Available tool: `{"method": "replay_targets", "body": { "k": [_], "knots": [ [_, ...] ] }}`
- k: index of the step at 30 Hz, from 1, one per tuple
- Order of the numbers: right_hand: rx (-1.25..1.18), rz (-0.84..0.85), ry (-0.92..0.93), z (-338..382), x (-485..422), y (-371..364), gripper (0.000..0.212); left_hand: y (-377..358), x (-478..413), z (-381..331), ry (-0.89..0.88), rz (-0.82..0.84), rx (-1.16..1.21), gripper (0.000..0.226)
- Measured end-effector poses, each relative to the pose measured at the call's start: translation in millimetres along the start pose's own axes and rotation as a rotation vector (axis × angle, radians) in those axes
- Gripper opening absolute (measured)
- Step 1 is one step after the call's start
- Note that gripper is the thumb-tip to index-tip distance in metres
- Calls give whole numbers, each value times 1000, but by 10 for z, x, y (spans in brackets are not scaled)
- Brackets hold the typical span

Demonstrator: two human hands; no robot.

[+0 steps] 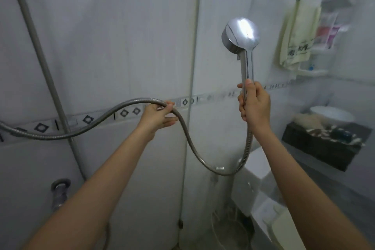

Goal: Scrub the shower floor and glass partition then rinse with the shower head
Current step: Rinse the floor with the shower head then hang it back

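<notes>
Shower head (240, 35) held high in r. hand (254, 103), fingers wrapped round the handle's lower end, thumb laid up along it; disc faces away from the camera toward the glass (219, 2), prob. to aim a rinse high on the pane; no spray visible. L. hand (160, 114) pinches the hose (194, 148) between thumb and curled fingers at the top of its arc, seemingly to take up slack and keep it from dragging; from there the hose dips in a low loop between the arms, then climbs to the handle under the r. hand. Disc sits well above both hands; l. hand approx. level with r., apart to its left. Towel (296, 34) hangs blurred beyond the glass.
</notes>
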State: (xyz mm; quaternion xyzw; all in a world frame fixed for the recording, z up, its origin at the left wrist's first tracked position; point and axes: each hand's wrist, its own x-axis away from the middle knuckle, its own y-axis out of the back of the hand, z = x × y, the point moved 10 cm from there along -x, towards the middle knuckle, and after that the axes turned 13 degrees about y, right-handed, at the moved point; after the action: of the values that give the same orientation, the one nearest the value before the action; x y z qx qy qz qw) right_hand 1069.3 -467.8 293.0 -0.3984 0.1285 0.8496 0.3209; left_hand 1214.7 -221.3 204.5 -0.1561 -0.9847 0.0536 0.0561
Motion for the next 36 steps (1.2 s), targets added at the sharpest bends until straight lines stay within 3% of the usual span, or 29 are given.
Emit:
{"method": "replay_targets", "body": {
  "k": [7, 16, 22, 31, 36],
  "knots": [
    [11, -66, 173, 583, -1025, -249, 37, 86, 141, -1052, -164, -83, 15, 14],
    [63, -101, 340, 1298, -2336, -558, 59, 81, 144, -1877, -264, -153, 167, 16],
    [125, -92, 434, 1958, -3051, -819, 47, 30, 180, -2412, -306, -139, 214, 21],
    [198, 3, 445, 2358, -3525, -1295, 50, 40, 207, -2657, -303, -151, 238, 18],
    [290, -14, 482, 2451, -3662, -1326, 38, 95, 230, -2597, -290, -135, 236, 22]
  ]
}}
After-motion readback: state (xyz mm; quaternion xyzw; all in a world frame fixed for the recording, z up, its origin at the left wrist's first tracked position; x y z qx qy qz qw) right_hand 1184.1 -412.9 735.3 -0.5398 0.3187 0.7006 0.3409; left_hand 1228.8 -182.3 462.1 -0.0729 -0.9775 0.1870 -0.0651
